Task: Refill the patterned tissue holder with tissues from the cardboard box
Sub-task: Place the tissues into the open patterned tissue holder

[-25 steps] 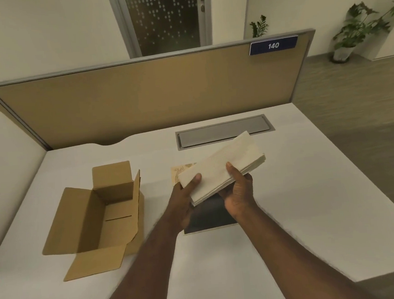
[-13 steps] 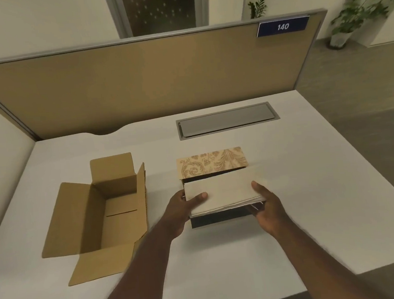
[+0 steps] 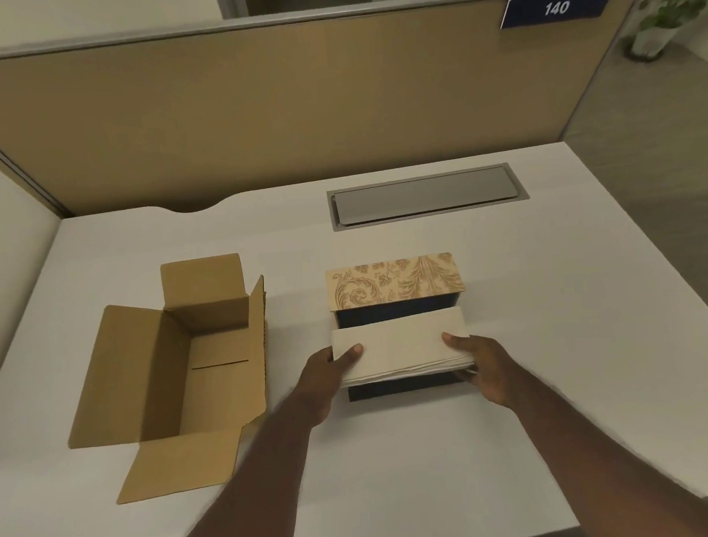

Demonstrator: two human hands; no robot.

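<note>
The patterned tissue holder stood open on the white surface, its floral lid raised at the back. A person's left hand and right hand gripped opposite ends of a tissue stack, fingers closed around it, over the holder's dark interior. The empty cardboard box lay open to the left. A blue sign on the partition read "140".

White desk against tan partition; potted plant on grey floor.

Tan floral-print holder, cream tissues, brown box.
</note>
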